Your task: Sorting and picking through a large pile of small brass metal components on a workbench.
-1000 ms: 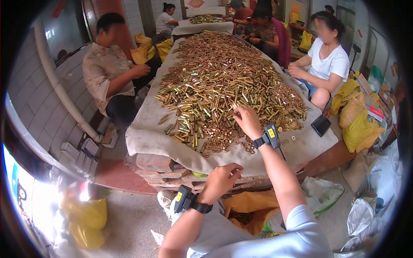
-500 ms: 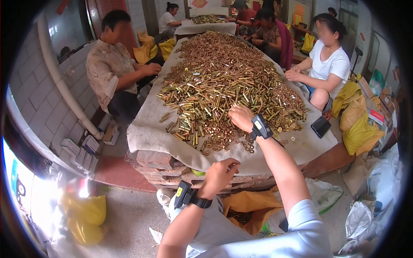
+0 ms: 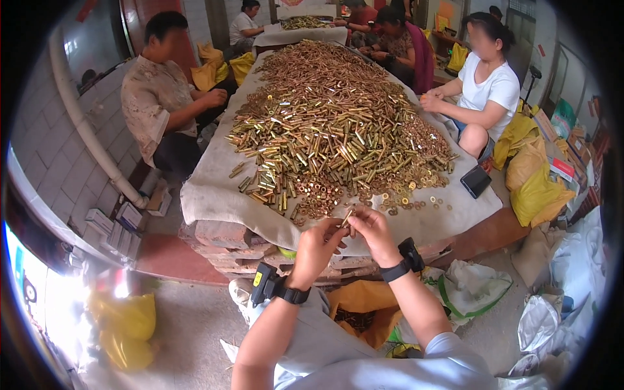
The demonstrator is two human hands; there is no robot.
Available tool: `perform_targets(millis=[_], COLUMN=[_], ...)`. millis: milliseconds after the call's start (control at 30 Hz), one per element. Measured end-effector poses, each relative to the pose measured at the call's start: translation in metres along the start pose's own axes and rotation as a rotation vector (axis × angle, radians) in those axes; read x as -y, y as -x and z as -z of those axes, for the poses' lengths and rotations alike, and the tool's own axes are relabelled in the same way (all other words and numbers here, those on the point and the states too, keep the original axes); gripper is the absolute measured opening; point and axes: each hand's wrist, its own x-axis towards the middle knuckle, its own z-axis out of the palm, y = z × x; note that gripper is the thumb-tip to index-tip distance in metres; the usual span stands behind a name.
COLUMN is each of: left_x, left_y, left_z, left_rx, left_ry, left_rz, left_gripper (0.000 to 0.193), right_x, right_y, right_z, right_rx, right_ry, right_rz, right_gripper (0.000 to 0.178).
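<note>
Right hand (image 3: pixel 370 230) pinches a slim metal cylinder (image 3: pixel 348 217); left hand (image 3: pixel 316 246) curls, its grip unclear.

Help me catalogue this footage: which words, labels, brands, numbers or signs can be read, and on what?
None reads clearly enough to quote.
Yellow label on the left-wrist device: too small.
Red-and-white box at right: too small.
Orange sheet at back: any writing blurred.
White boxes at left: any print too small.

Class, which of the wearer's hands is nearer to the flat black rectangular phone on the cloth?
Right. The right hand is left of the flat black rectangular phone and lower in view; the left hand is farther left, beyond the right hand.
</note>
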Motion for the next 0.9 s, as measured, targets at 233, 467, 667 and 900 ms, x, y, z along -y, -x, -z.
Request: perform_targets(millis=[233,467,667,900], left_x=[0.001,-0.002,-0.001,0.007], left_y=[0.003,0.008,0.009,0.011], left_z=[0.004,0.003,0.000,-0.011], left_rx=[0.060,0.104,0.134,0.170], left_ry=[-0.082,-0.182,-0.344,-0.015], left_rz=[0.039,0.033,-0.078,-0.034], left_gripper=[0.018,0.020,0.019,0.022], right_x=[0.016,0.042,0.050,0.045], right_y=[0.017,0.023,0.023,0.027], right_z=[0.005,0.009,0.006,-0.001], right_rx=[-0.071,0.089,0.198,0.237], right_ry=[0.364,0.844,1.219,0.921], right_rz=[0.065,0.332,0.471,0.027], right_gripper=[0.021,0.024,0.018,0.022])
